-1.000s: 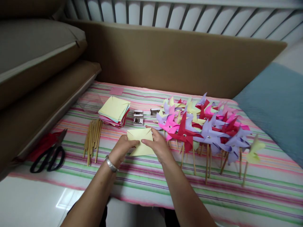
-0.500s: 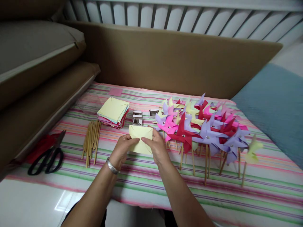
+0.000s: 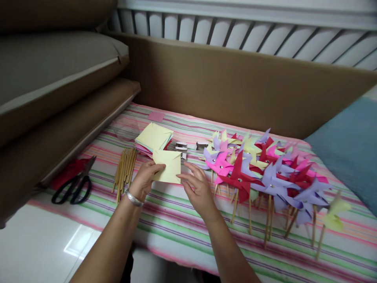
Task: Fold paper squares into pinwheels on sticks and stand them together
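My left hand (image 3: pixel 145 179) pinches the left edge of a pale yellow paper square (image 3: pixel 167 167) and holds it just above the striped cloth (image 3: pixel 176 220). My right hand (image 3: pixel 198 188) sits at the paper's lower right corner with its fingers spread, touching the paper or just off it. A stack of coloured paper squares (image 3: pixel 153 138) lies right behind the held sheet. A bundle of thin wooden sticks (image 3: pixel 125 173) lies to the left of my left hand. A silver bracelet is on my left wrist.
Many finished paper pinwheels (image 3: pixel 265 173) on sticks lie in a heap to the right. Black scissors (image 3: pixel 73 184) rest at the far left on red paper. Small metal pieces (image 3: pixel 181 147) sit behind the sheet. Brown cushions and a cardboard panel (image 3: pixel 235 86) border the cloth.
My right hand has let go of the paper and opened. My left hand alone carries the sheet, shifted slightly left. The camera view has swung to the left.
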The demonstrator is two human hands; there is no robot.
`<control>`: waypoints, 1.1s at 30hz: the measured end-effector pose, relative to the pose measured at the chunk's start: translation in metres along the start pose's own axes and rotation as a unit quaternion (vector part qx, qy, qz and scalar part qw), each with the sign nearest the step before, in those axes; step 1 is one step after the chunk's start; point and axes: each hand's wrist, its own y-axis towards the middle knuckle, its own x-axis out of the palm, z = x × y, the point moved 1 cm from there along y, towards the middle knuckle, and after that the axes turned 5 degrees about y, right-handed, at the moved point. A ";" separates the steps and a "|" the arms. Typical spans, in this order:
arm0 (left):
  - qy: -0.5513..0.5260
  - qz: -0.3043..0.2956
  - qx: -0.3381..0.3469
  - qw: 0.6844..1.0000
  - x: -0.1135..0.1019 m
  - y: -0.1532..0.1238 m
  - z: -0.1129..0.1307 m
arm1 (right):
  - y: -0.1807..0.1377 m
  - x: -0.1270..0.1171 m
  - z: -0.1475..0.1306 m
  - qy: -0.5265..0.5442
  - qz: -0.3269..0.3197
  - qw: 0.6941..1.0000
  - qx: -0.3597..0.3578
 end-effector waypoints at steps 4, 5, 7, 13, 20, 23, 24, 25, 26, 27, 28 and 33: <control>-0.002 -0.012 -0.005 1.000 -0.001 -0.001 0.001 | -0.001 0.003 0.003 -0.001 -0.026 1.000 -0.006; -0.003 -0.010 -0.006 1.000 0.000 -0.001 0.001 | -0.002 0.004 0.003 0.001 -0.029 1.000 -0.006; -0.007 -0.008 -0.006 1.000 0.001 -0.001 0.000 | -0.002 0.004 0.003 0.003 -0.031 1.000 -0.005; -0.003 -0.020 -0.001 1.000 0.003 -0.001 -0.002 | -0.001 0.000 0.001 0.003 -0.042 0.999 0.009; 0.016 -0.009 -0.007 1.000 0.003 -0.002 0.000 | -0.002 -0.002 0.000 0.020 -0.041 0.999 0.020; 0.023 -0.011 -0.004 1.000 0.003 -0.002 -0.001 | -0.002 0.001 0.003 0.004 -0.025 0.999 0.021; 0.025 -0.014 -0.005 1.000 0.003 -0.001 -0.001 | -0.002 0.002 0.004 -0.002 -0.023 1.000 0.017; 0.027 -0.016 -0.006 0.999 0.002 -0.001 -0.001 | -0.002 0.003 0.005 -0.007 -0.022 1.000 0.012; 0.028 -0.018 -0.007 0.999 0.002 -0.001 -0.002 | -0.002 0.003 0.006 -0.011 -0.022 1.000 0.005; 0.029 -0.019 -0.007 0.999 0.001 0.000 -0.002 | -0.002 0.004 0.007 -0.014 -0.023 1.000 -0.001; 0.028 -0.019 -0.007 0.999 0.001 0.000 -0.002 | -0.002 0.004 0.007 -0.015 -0.024 1.000 -0.007; 0.014 -0.018 -0.009 1.000 0.001 -0.001 0.000 | -0.003 0.004 0.008 -0.011 -0.030 0.999 -0.011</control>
